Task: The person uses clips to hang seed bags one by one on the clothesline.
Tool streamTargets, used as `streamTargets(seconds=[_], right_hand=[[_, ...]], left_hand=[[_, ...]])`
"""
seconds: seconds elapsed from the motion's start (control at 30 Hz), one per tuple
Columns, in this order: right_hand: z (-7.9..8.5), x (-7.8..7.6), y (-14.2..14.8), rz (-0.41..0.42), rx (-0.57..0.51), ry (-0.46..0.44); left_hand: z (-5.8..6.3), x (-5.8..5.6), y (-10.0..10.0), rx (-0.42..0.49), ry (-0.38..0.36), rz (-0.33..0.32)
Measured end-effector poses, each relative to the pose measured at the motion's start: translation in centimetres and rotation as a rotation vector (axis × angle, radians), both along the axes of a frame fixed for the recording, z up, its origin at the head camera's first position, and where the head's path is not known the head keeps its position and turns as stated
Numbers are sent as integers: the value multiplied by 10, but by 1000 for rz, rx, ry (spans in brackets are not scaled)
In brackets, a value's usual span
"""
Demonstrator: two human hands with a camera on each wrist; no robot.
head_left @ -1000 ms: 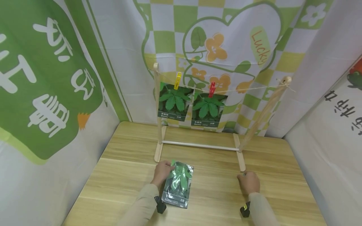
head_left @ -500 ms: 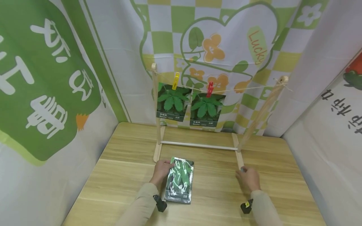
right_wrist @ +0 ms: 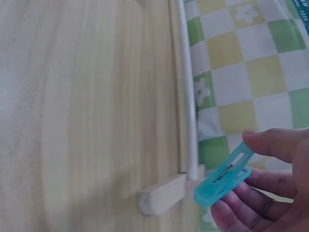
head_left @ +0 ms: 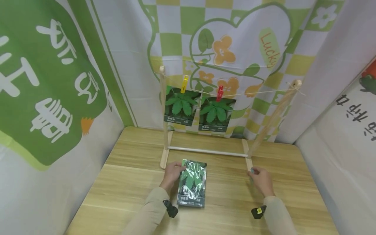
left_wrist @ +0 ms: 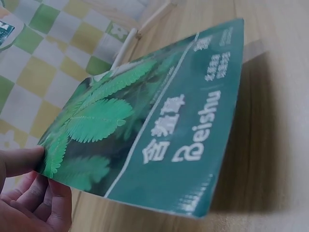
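Between thumb and curled fingers my left hand [head_left: 172, 174] pinches the upper left edge of a glossy green seed packet [head_left: 191, 184] with a leaf photo. In the left wrist view the packet [left_wrist: 145, 130] is tilted above the wood, its shadow beside it. My right hand [head_left: 262, 180], near the rack's right foot, pinches a turquoise clothespin [right_wrist: 223, 176] by its handle ends. Two matching packets hang from a string [head_left: 258, 93]: the left packet [head_left: 181, 106] under a yellow clothespin [head_left: 184, 84], the right packet [head_left: 216, 114] under a red clothespin [head_left: 220, 93].
The string runs between a left wooden post [head_left: 164, 111] and a right wooden post [head_left: 273, 117]. A white rod [head_left: 207, 151] joins their feet low over the wooden table [head_left: 141, 192]. A patterned curtain [head_left: 170, 42] stands behind the rack.
The left hand has carried the packet forward and slightly right. My right hand has moved forward with the turquoise clothespin, which now shows more plainly. The hanging packets stay in place.
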State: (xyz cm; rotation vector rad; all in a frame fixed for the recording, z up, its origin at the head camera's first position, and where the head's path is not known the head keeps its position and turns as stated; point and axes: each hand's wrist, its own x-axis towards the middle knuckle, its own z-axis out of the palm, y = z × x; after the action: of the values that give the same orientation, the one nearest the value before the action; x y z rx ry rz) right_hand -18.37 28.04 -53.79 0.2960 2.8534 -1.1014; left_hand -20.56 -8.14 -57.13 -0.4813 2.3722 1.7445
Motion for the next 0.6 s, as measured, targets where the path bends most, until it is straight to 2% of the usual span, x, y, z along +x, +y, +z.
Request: streamTargets(seconds=[0.3,0.6], right_hand=[[18,0,-4,-28,-34,45],[24,-3,-5,-36,-43,72]], left_hand=[[6,-3,11,61,30,6],[12,-3,11,94,32,2]])
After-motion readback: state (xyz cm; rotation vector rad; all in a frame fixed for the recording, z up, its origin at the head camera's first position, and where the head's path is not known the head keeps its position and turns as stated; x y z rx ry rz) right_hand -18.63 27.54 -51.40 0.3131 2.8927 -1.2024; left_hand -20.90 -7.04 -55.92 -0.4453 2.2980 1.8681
